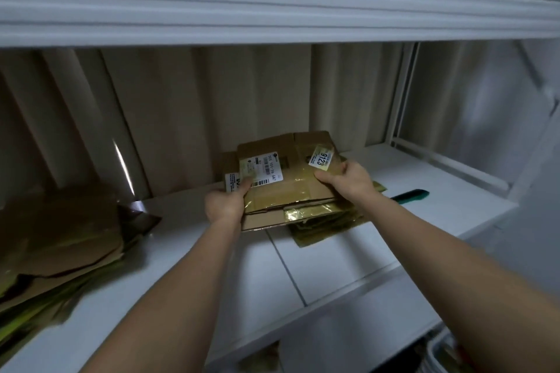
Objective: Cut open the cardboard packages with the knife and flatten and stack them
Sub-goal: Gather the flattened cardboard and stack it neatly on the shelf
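Note:
A flattened brown cardboard package point(285, 179) with white shipping labels and shiny tape lies on top of a small stack of flattened cardboard point(321, 224) on the white shelf point(424, 179). My left hand point(225, 203) grips its near left edge, thumb on top by the barcode label. My right hand point(345, 177) grips its right edge, thumb on top next to the "9123" sticker. The knife point(410, 194), with a dark green handle, lies on the shelf just right of my right wrist, partly hidden behind it.
A bigger pile of flattened cardboard and tape point(60, 245) lies at the left end of the shelf. A white shelf board point(272, 9) runs overhead. A beige curtain point(212, 106) hangs behind. White frame rails point(448, 163) stand at the right.

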